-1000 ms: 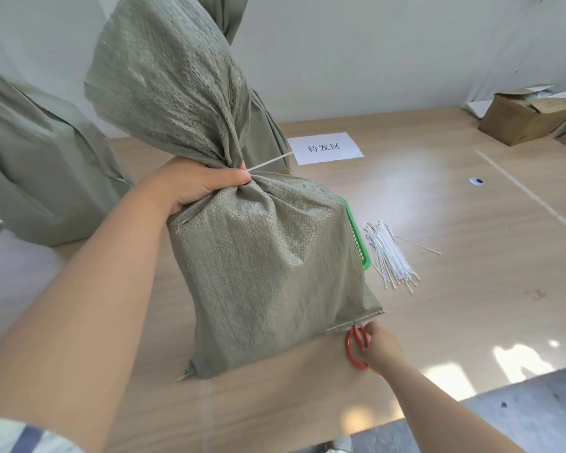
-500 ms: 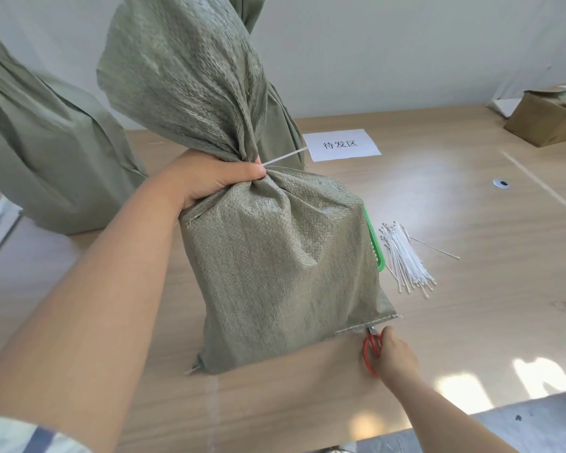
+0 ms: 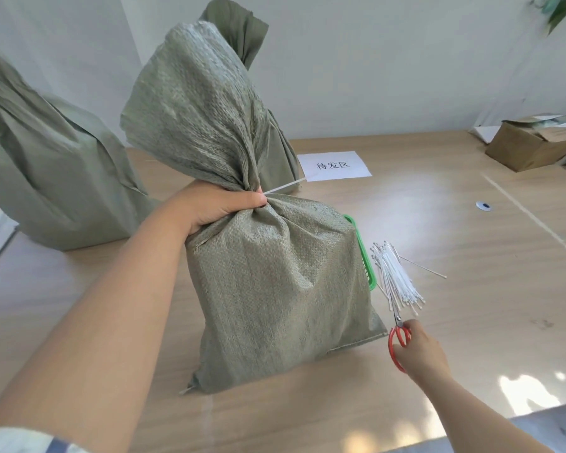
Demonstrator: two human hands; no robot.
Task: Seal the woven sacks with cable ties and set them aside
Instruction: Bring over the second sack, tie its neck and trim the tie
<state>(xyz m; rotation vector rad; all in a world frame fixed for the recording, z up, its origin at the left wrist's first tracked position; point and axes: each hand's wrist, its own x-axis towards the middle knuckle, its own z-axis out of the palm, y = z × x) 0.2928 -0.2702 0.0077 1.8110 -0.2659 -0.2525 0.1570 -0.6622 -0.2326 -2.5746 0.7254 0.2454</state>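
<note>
The left hand (image 3: 223,207) keeps its fingers (image 3: 252,201) curled tight round the gathered neck of the woven sack (image 3: 275,289), which stands upright on the counter (image 3: 471,223) directly beneath that grip. The white tail of a cable tie (image 3: 283,188) sticks out sideways just beyond the thumb, so the neck already looks cinched. The change over the last second is at the right hand (image 3: 420,353). A second ago it was only arriving at the red-handled scissors (image 3: 397,338) by the sack's lower corner, with the handles mostly covered. Now its fingers are closed on the red loops and the short blades show, pointing away from the hand toward the bundle of spare ties (image 3: 396,276) just past their tips. Whether the scissors have left the counter I cannot tell. I judge that the tying is done and the step in hand is trimming, so the scissors must travel up to the tail beside the left fingers. After that the sack can join the other sacks (image 3: 46,178) standing behind and to the left of that hand.
</note>
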